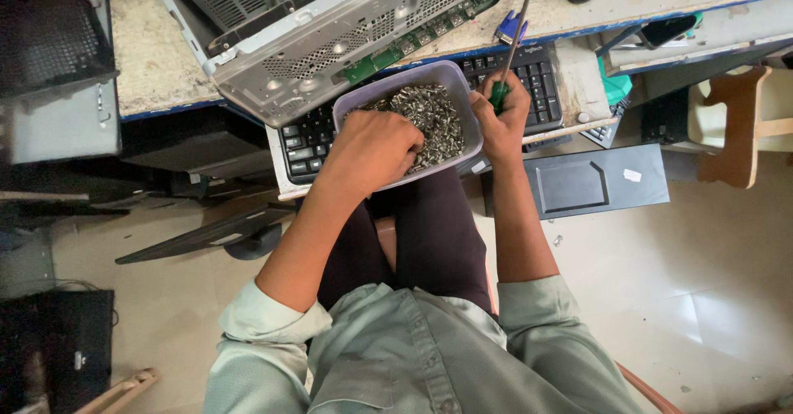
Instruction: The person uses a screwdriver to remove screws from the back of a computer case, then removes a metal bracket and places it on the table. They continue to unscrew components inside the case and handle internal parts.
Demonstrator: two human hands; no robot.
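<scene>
The tub of screws point(429, 112) rests on the lap for reach; the left hand point(376, 149) digs in (grip hidden), the right hand point(500, 116) clamped on a green-handled screwdriver point(500, 93).

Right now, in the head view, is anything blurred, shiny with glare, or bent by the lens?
Head view: even, soft light. The screws in the plastic tub glint but stay sharp, as do the left hand and the right hand on the green-handled screwdriver. The floor shows mild glare. Bench edges curve slightly toward the frame's borders.
</scene>
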